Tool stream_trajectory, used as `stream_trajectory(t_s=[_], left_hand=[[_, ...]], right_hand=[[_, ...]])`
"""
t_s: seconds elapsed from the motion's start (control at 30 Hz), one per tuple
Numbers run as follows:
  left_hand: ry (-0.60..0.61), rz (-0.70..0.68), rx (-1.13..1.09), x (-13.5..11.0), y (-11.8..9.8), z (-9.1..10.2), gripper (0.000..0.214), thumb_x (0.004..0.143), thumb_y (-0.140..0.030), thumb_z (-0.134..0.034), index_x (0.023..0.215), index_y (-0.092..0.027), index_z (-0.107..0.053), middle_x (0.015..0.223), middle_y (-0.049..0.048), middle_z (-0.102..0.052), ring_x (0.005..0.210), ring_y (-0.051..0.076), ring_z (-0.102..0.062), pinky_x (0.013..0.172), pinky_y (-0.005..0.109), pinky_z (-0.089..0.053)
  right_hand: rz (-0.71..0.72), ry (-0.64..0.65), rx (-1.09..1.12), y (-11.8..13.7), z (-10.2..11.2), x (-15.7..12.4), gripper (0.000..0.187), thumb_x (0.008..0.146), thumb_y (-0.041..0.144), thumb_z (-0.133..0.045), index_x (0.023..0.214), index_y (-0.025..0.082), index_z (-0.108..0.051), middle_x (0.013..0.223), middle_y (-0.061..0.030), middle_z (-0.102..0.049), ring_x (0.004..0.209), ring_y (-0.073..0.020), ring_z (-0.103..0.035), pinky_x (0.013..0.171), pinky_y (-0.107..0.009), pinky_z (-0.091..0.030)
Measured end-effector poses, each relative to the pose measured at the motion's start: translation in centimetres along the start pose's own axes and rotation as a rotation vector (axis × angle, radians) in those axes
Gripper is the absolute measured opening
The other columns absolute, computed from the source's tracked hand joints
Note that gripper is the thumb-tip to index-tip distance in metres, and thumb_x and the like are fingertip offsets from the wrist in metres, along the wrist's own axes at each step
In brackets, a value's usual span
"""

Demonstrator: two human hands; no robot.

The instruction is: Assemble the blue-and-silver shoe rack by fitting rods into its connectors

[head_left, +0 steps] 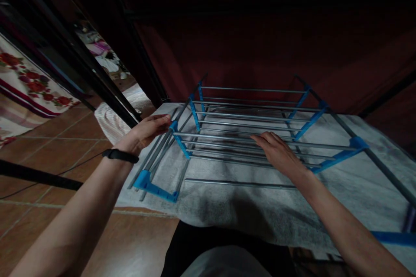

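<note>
"On the pale grey cloth [211, 201], what did we enter first?"

"One tubular rack [227, 137], set mid-cloth: parallel metal rods in several rows, blue plastic brackets [359, 143] at both ends. We noted grey frame poles [388, 175] along left and right."

"And our hands?"

"Left hand [151, 130], one: at the rack's left end, fingers extended just beside a blue bracket; dark wristband [120, 155] on the wrist. We could not tell whether it touched the pole or closed on it. Right hand [274, 149], one: over the middle rods, palm down, fingers slightly bent. Whether it gripped a rod or merely rested there, we could not tell."

"Were separate pieces recorded?"

"One single rod [240, 184], lying on the cloth in front of the rack, left end free, right end near our right forearm [338, 220]. We also listed one blue piece [393, 238] at lower right, beyond that forearm."

"Surroundings?"

"Dark red panel [276, 60], behind the rack. Terracotta tiled floor [139, 233], to the left. Floral blanket [34, 80], far left, pale with red blooms; we logged a striped border below the flowers."
</note>
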State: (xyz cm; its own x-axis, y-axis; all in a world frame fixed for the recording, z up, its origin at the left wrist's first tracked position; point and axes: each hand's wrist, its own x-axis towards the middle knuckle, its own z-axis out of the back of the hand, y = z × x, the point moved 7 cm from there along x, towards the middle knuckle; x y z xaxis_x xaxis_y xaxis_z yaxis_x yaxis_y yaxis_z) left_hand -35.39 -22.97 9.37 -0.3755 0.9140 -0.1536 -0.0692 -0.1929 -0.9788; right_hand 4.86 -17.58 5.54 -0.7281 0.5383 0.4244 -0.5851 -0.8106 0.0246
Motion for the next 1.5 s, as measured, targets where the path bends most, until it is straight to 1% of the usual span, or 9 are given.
stream_trajectory(t_s=[0.07,0.13,0.43,0.63,0.9,1.1,1.23,1.37,1.5], left_hand=[[0.164,0.122,-0.125,0.8,1.7,-0.5,0.037,0.079,-0.029,-0.076,0.110,-0.012,-0.065,0.103,0.0129,-0.071,0.089,0.020,-0.068,0.074,0.029,-0.058],[0.292,0.125,-0.162,0.9,2.2,-1.0,0.046,0.073,-0.020,-0.080,0.116,-0.014,-0.064,0.108,0.0130,-0.071,0.091,0.019,-0.069,0.076,0.027,-0.059],[0.517,0.057,0.192,1.2,0.1,-1.8,0.103,0.063,-0.014,-0.082,0.152,-0.031,-0.034,0.104,0.0031,-0.072,0.097,0.018,-0.069,0.088,0.027,-0.054],[0.603,0.039,0.449,1.4,-0.2,-2.5,0.082,0.060,-0.020,-0.082,0.138,-0.027,-0.057,0.107,0.0023,-0.070,0.100,0.021,-0.064,0.084,0.025,-0.050],[0.510,-0.015,0.556,2.1,0.4,-3.0,0.059,0.058,-0.023,-0.081,0.116,-0.022,-0.071,0.083,-0.0021,-0.065,0.074,0.014,-0.058,0.067,0.021,-0.043],[0.418,0.014,0.223,1.0,1.0,-2.4,0.076,0.063,-0.020,-0.086,0.134,-0.026,-0.060,0.099,0.0026,-0.070,0.083,0.014,-0.064,0.070,0.021,-0.050],[0.314,0.061,-0.070,0.9,2.3,-1.6,0.069,0.074,-0.029,-0.082,0.137,-0.026,-0.055,0.103,0.0084,-0.071,0.087,0.019,-0.068,0.066,0.025,-0.056],[0.192,0.083,-0.091,1.3,3.2,-1.5,0.053,0.075,-0.027,-0.082,0.124,-0.019,-0.064,0.096,0.0071,-0.071,0.076,0.016,-0.067,0.058,0.022,-0.055],[0.207,0.105,-0.042,1.6,3.5,-2.2,0.037,0.082,-0.032,-0.076,0.113,-0.013,-0.071,0.087,0.0098,-0.073,0.074,0.016,-0.068,0.052,0.018,-0.051]], right_hand=[[0.004,0.000,0.006,-0.1,-0.1,-0.1,0.054,0.092,0.003,-0.038,0.140,0.023,-0.054,0.108,-0.0091,-0.062,0.104,-0.0235,-0.056,0.095,-0.037,-0.049],[0.012,0.004,0.011,-0.2,-0.3,-0.1,0.056,0.091,0.002,-0.038,0.140,0.024,-0.053,0.108,-0.0084,-0.062,0.103,-0.0231,-0.057,0.095,-0.037,-0.049],[0.019,0.032,-0.047,-0.3,-0.4,-0.4,0.059,0.089,0.000,-0.039,0.142,0.024,-0.052,0.106,-0.0083,-0.061,0.102,-0.0235,-0.057,0.095,-0.038,-0.049],[0.030,0.032,-0.082,-0.3,0.1,0.0,0.060,0.087,-0.002,-0.039,0.142,0.021,-0.051,0.106,-0.0082,-0.061,0.101,-0.0226,-0.056,0.095,-0.037,-0.049],[0.036,0.070,-0.061,-0.6,-0.7,0.0,0.057,0.090,-0.002,-0.038,0.141,0.019,-0.050,0.108,-0.0081,-0.060,0.102,-0.0220,-0.055,0.096,-0.036,-0.048],[0.034,0.047,-0.042,-0.6,-1.3,-0.4,0.055,0.091,0.000,-0.038,0.140,0.019,-0.051,0.109,-0.0083,-0.060,0.103,-0.0225,-0.055,0.097,-0.037,-0.048],[0.025,0.028,-0.048,-0.7,-1.1,-0.2,0.052,0.092,0.001,-0.039,0.139,0.019,-0.053,0.108,-0.0086,-0.061,0.103,-0.0228,-0.055,0.096,-0.038,-0.048],[0.019,0.027,-0.041,-0.5,-0.5,-0.1,0.051,0.093,0.002,-0.040,0.139,0.019,-0.054,0.106,-0.0084,-0.061,0.102,-0.0222,-0.056,0.095,-0.036,-0.048],[0.002,0.017,-0.055,-0.4,0.2,0.1,0.049,0.095,0.003,-0.038,0.139,0.018,-0.054,0.105,-0.0087,-0.061,0.101,-0.0228,-0.055,0.093,-0.037,-0.048]])
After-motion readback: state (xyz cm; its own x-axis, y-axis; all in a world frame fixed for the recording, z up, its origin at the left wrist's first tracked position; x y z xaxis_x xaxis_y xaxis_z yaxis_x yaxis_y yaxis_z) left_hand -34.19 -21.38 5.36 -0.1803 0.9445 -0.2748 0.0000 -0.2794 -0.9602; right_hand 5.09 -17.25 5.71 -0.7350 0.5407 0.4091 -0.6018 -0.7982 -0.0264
